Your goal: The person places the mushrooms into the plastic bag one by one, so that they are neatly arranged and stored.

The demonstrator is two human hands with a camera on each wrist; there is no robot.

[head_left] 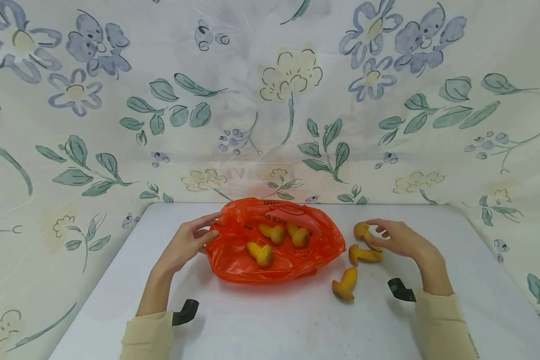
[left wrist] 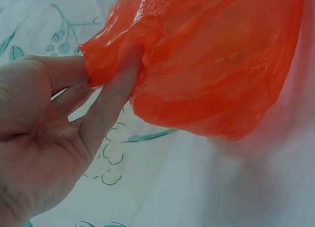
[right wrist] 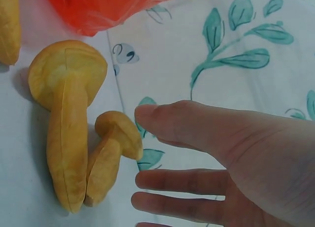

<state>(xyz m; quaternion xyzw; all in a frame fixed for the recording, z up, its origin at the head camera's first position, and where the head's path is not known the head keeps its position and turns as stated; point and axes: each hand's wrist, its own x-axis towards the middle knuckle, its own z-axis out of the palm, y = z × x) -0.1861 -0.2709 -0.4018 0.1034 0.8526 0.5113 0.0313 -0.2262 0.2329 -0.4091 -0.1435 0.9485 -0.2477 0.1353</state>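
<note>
My left hand point(head_left: 185, 244) pinches the left edge of a red plastic bag point(head_left: 238, 272), with the bag's film between thumb and fingers in the left wrist view. Three yellow-brown mushrooms lie in the bag's open mouth, one of them a short thick mushroom point(head_left: 261, 254) at the front. To the right of the bag, my right hand point(head_left: 398, 239) hovers by a small mushroom point(right wrist: 112, 150), its thumb and fingers extended and holding nothing. A longer mushroom point(right wrist: 69, 133) lies against the small one. Nearer the front is a third loose mushroom point(head_left: 345, 285).
The white tabletop point(head_left: 252, 325) carries the bag and loose mushrooms. Behind it stands a flower-printed cloth point(head_left: 270, 150), which also rises at both sides. Dark camera mounts, a left one point(head_left: 186, 312) and a right one point(head_left: 401, 290), stick out from the sleeve cuffs.
</note>
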